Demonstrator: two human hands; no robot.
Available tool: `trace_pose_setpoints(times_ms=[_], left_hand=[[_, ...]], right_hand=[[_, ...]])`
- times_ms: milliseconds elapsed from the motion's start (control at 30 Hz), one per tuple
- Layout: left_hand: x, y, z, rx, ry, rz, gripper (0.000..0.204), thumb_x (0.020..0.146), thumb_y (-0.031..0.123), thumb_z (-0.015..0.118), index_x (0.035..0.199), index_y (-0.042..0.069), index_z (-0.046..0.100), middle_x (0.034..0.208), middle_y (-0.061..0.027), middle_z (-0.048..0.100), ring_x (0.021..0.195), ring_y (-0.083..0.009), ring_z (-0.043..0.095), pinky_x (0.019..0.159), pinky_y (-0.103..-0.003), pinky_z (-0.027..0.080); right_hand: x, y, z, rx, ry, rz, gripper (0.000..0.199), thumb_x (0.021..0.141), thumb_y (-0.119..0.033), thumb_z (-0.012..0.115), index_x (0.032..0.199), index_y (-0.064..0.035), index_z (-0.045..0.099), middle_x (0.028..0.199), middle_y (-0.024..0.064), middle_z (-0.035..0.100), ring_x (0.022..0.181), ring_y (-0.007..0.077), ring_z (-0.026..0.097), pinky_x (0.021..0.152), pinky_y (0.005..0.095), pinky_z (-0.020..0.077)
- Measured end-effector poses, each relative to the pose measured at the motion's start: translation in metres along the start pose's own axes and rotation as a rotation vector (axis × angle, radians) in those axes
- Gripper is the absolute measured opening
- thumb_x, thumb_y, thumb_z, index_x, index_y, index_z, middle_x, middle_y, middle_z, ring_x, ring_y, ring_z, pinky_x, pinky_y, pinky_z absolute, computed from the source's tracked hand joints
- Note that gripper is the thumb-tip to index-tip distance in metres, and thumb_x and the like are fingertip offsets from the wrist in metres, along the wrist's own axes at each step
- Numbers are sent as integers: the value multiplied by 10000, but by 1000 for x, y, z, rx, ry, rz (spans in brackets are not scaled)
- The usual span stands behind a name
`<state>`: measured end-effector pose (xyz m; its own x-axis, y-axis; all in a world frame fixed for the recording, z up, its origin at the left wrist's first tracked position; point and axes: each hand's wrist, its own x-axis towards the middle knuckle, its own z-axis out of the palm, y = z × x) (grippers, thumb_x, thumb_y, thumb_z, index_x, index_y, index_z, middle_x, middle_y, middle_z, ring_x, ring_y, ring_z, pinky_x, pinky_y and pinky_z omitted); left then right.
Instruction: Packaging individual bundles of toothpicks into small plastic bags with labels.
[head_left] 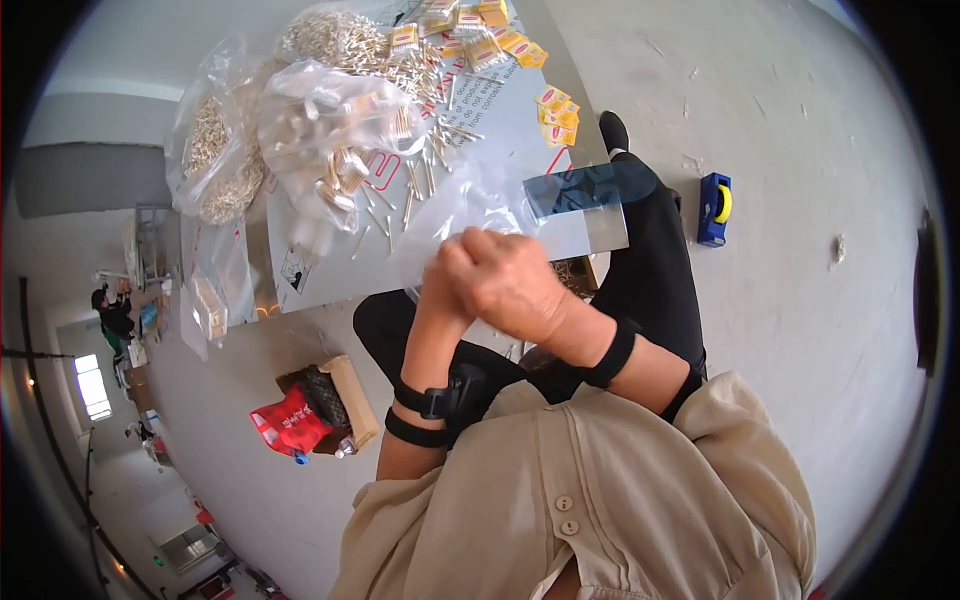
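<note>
My right hand is closed in a fist and crosses over my left hand at the table's near edge. Between and beyond them spreads a thin clear plastic bag, its near end bunched in my fingers. The left hand's fingers are partly hidden behind the right, but it too looks closed on the bag. Loose cotton swabs lie just past the bag. A larger clear bag with bundled swabs in it sits farther left. At the bag's right is a dark blue translucent strip.
A heap of swabs and yellow-labelled swab packs cover the table's far side. More yellow cards lie at the right. A blue tape dispenser stands on the floor, right; a cardboard box with a red bag, left.
</note>
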<state>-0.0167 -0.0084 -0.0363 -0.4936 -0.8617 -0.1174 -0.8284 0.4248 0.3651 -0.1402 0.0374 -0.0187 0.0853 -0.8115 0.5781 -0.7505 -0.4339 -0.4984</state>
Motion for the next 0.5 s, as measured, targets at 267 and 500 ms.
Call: trace_pose_setpoints(times_ms=[267,500], left_hand=[[44,-2,15,-1045,-446,-300,218,934,191,532,1115,81,583,1062,-31,628,927,-163,600,834,-344,494],[78,-8,19,-1111,-634,-432,194,924,184,537,1075,74,589,1016,-1,614,896,-111,596,747,-297,492]], right_hand=[[-11,-18,11,139,-24,-88,167,703,-151,601,781,-16,540,687,91,556,615,250,611,524,347,490],[-6,-25,8,197,-35,-73,170,746,-115,612,842,-4,525,686,90,515,599,238,597,477,346,467]])
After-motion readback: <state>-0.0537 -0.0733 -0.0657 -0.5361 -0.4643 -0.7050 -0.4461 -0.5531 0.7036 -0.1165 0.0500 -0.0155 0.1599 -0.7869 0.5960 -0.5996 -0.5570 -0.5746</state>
